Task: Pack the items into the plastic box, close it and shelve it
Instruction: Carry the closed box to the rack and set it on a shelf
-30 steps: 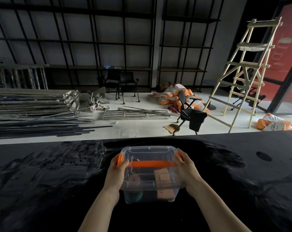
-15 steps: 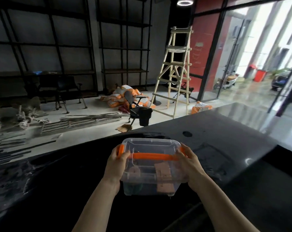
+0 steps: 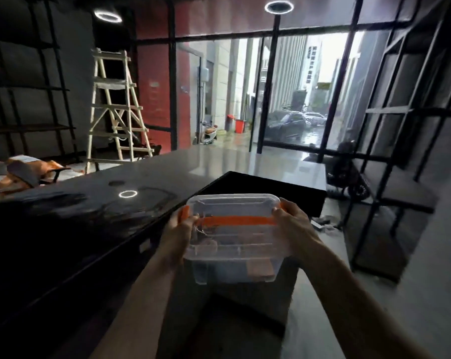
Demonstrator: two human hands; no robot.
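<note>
The clear plastic box (image 3: pixel 234 255) has its lid on, with an orange handle lying across the top and orange latches at both ends. Several small items show dimly through its walls, among them a brown block at the lower right. My left hand (image 3: pixel 179 235) grips the box's left end and my right hand (image 3: pixel 293 226) grips its right end. The box is in the air, past the right end of the black table (image 3: pixel 89 211), above the floor.
A black metal shelf unit (image 3: pixel 400 156) stands at the right, in front of a glass wall. A wooden ladder (image 3: pixel 115 104) stands at the back left. More dark shelving (image 3: pixel 25 99) lines the left wall. Grey floor (image 3: pixel 413 307) spreads to the right.
The view has swung to the right, from the room's back wall to the glass front. The box has come off the table and travels with both hands, held the same way.
</note>
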